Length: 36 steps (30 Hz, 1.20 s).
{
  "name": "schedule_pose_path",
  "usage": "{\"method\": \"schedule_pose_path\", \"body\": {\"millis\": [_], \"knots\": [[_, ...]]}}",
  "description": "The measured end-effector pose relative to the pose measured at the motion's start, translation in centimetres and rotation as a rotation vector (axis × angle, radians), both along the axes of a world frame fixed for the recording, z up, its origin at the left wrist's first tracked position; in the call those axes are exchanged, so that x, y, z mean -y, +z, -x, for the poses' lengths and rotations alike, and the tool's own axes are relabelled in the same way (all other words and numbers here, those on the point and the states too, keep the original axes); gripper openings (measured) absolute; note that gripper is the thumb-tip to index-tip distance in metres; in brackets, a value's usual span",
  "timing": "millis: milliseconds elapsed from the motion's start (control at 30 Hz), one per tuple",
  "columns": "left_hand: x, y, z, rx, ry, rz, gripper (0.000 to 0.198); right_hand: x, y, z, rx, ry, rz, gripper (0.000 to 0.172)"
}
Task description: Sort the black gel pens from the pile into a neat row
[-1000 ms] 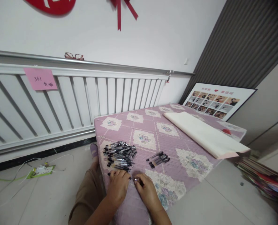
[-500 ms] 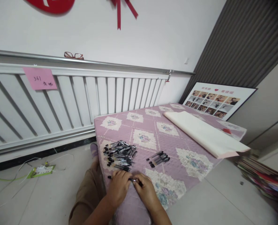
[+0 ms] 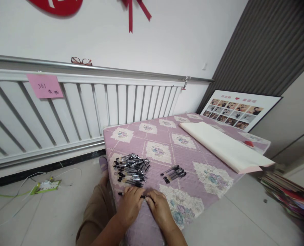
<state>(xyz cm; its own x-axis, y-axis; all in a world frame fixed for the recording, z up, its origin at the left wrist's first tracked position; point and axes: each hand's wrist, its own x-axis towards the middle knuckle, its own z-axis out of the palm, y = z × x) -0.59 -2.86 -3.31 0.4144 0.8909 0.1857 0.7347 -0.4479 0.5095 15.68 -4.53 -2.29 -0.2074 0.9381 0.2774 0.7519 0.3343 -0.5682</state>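
Observation:
Both my hands grip one black pen (image 3: 143, 196) near the front edge of the bed-like surface. My left hand (image 3: 131, 201) is closed around its barrel, and the dark end sticks out to the left. Against it from the right, my right hand (image 3: 158, 205) is closed on the pen's other end, with the fingers covering most of that part. Just beyond my left hand lies a heap of black and clear pens (image 3: 131, 167). A smaller group of capped pens (image 3: 174, 173) rests to the right of the heap, lying side by side.
A purple floral mattress (image 3: 133, 147) carries the pens and a cream sheet roll (image 3: 218, 145). Behind it are a white radiator (image 3: 116, 102) and a leaning photo board (image 3: 239, 109). A power strip (image 3: 48, 185) with cables lies on the floor at left; stacked papers (image 3: 287, 194) stand at right.
My right hand's fingers have closed further over the pen's end, hiding the shiny part seen between the hands before. The pen heap and smaller group stay in place.

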Motion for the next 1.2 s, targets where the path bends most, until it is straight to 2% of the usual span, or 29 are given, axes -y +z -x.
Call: {"method": "schedule_pose_path", "body": {"millis": [133,367,533,833,1067,1200], "knots": [[0.0,-0.1,0.0,0.013,0.012,-0.006,0.033,0.0,0.1,0.1,0.029,-0.013,-0.004,0.021],[0.0,-0.1,0.0,0.002,-0.003,-0.031,0.036,0.3,0.1,0.1,-0.005,-0.049,0.000,0.009],[0.0,-0.3,0.0,0.012,-0.006,-0.034,0.038,0.2,0.3,0.2,0.003,-0.036,0.018,0.016],[0.1,-0.4,0.0,0.038,-0.013,-0.047,0.038,0.3,0.6,0.1,-0.065,-0.018,0.034,0.012],[0.3,0.1,-0.1,0.026,0.164,-0.086,0.037,0.2,0.1,-0.2,-0.190,-0.090,0.033,0.018],[0.3,0.7,-0.2,-0.011,0.170,-0.066,0.030,0.3,0.0,-0.4,-0.224,-0.099,0.033,0.021]]}}
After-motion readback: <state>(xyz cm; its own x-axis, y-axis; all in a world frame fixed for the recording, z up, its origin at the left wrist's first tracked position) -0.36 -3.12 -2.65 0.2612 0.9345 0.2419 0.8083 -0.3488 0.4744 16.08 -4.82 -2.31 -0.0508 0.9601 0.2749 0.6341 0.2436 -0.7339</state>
